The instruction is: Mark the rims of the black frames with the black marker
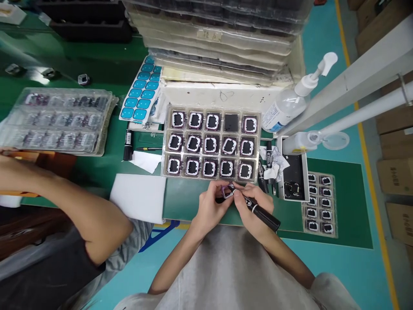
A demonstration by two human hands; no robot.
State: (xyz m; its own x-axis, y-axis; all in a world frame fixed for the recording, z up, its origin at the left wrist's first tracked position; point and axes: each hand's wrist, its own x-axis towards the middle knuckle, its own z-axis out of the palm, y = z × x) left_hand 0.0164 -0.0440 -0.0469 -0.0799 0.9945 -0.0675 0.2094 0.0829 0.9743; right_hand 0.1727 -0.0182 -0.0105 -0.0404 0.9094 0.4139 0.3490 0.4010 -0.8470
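Between the fingers of my left hand is a small square frame part, purple at the side with a pale rim. My right hand grips a black marker pen, its tip end at the frame and its thick end slanting down to the right. Just beyond my hands lies a clear plastic tray whose compartments hold similar frames with white rims. One back-row compartment shows only a dark square pad.
Stacked trays rise behind. Right of the tray are a pump bottle, more markers and a small white box. A white foam sheet lies left. A co-worker's arm reaches in at the left, near another tray.
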